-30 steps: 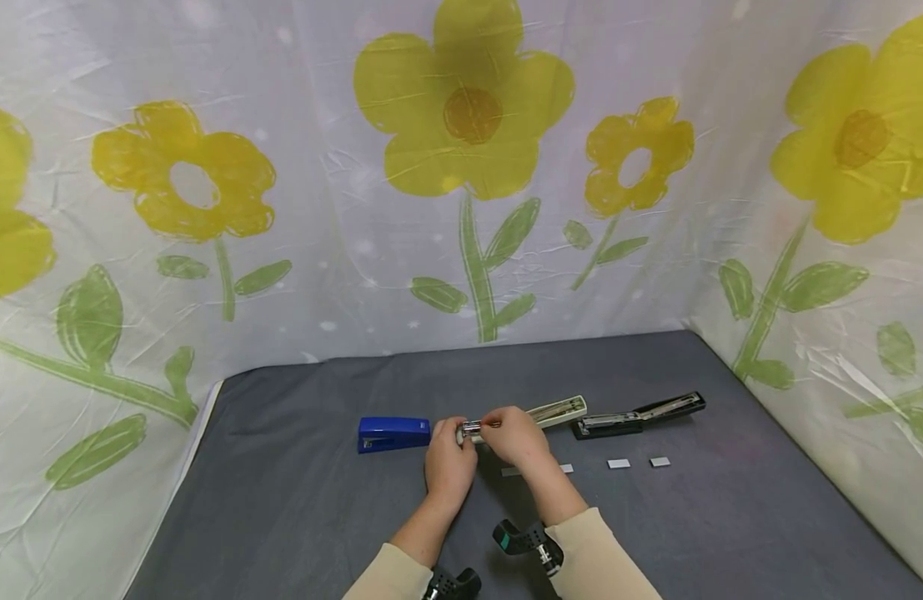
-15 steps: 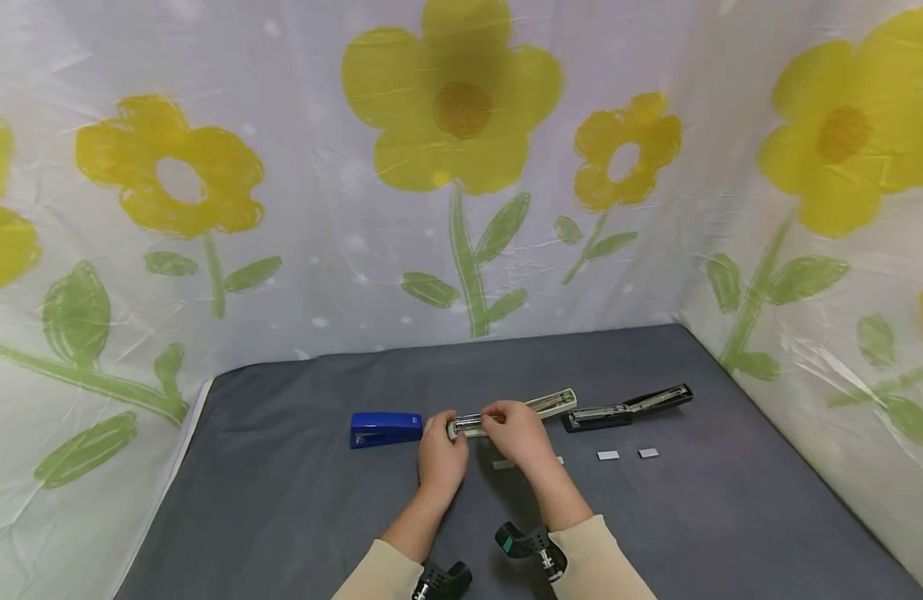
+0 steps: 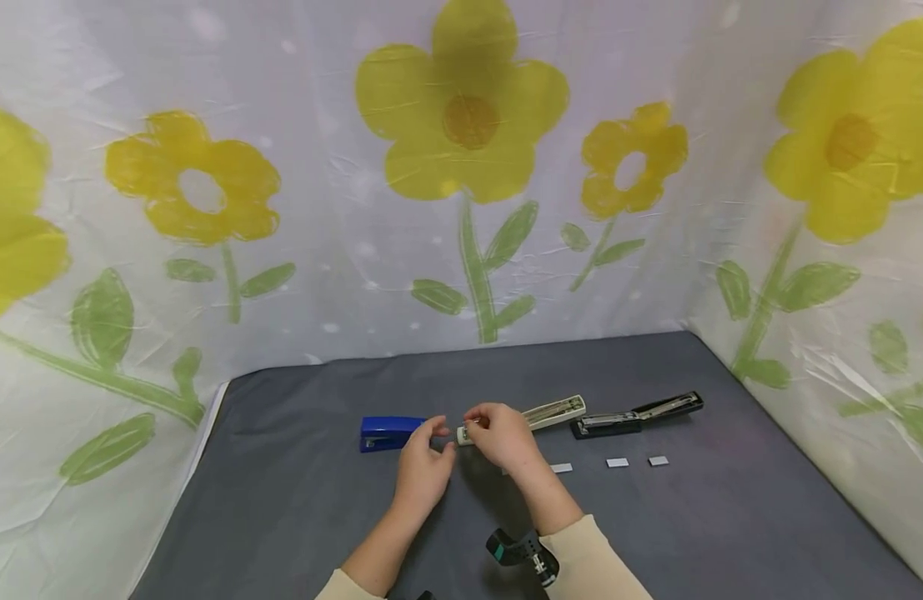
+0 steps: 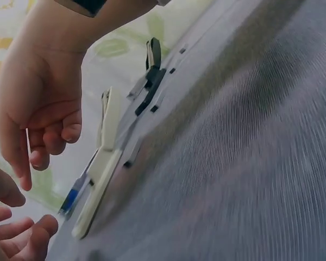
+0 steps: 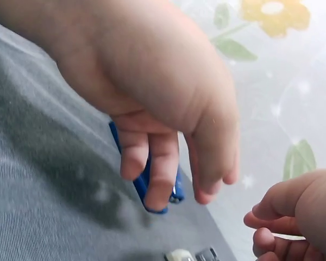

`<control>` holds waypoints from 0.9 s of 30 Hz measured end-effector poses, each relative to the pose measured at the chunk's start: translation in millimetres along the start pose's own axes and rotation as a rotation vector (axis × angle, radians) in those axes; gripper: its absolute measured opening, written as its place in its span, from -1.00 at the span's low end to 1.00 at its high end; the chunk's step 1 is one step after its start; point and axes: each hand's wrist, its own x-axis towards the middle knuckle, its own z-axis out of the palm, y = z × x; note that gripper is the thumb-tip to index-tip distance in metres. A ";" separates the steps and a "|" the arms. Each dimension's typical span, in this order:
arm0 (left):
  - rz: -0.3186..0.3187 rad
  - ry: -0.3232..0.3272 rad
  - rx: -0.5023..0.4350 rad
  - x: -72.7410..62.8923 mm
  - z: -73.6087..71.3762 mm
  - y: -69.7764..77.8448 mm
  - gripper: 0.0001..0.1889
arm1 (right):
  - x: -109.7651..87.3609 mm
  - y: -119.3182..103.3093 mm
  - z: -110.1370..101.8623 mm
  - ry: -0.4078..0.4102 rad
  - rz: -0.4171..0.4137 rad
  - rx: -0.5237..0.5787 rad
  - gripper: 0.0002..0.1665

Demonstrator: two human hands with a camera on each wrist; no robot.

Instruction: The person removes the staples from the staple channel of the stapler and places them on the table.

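A white stapler point(image 3: 554, 412) lies opened out flat, its top swung back to the right. My right hand point(image 3: 506, 437) hovers over its middle, thumb and forefinger bent near each other; in the right wrist view no object shows between the fingers point(image 5: 162, 187). My left hand point(image 3: 422, 475) is just left of the stapler's front end, thumb and fingers spread and holding nothing. Behind its fingertips stands a blue stapler point(image 3: 386, 433), closed. The left wrist view shows the white stapler point(image 4: 100, 168) apart from both hands. My right hand hides part of it in the head view.
A black stapler point(image 3: 607, 423), also opened out, lies right of the white one. Several small silvery strips, which look like staple strips point(image 3: 617, 462), lie in a row in front. The grey cloth-covered table point(image 3: 296, 500) meets a flower-printed curtain point(image 3: 341, 275) at the back.
My left hand has let go of the white stapler's front end and drawn left. My right hand has lifted from the metal rail and shifted slightly left, its fingers loosened.
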 end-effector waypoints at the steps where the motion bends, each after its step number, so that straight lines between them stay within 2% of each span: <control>1: 0.001 -0.001 -0.007 -0.2 -4.8 -0.6 -0.56 | 0.9 -1.8 2.0 -0.003 -0.012 0.000 -0.75; 4: 0.019 0.033 -0.016 0.1 -20.2 -5.2 -0.59 | 4.2 -7.0 10.0 -0.009 -0.046 -0.009 -0.76; 8: 0.055 0.135 -0.036 4.5 -41.9 -17.3 -0.64 | 9.4 -17.6 23.1 -0.029 -0.097 -0.049 -0.78; 11: 0.073 0.214 -0.055 11.4 -57.9 -27.1 -0.65 | 14.5 -29.7 33.7 -0.056 -0.134 -0.090 -0.79; 14: 0.060 0.250 -0.044 19.0 -74.2 -38.5 -0.65 | 18.8 -41.5 48.6 -0.070 -0.179 -0.157 -0.75; 17: 0.003 0.224 0.016 29.9 -90.4 -52.7 -0.63 | 22.0 -53.0 66.4 -0.072 -0.218 -0.271 -0.63; 22: -0.142 0.100 0.088 41.8 -113.2 -76.1 -0.58 | 27.2 -68.0 100.2 -0.038 -0.266 -0.547 -0.47; 25: -0.190 0.039 0.104 44.3 -120.9 -85.5 -0.60 | 32.7 -71.9 116.1 0.020 -0.290 -0.686 -0.47; 27: -0.187 -0.028 0.141 44.7 -123.2 -89.6 -0.59 | 36.7 -72.2 122.5 0.056 -0.304 -0.738 -0.50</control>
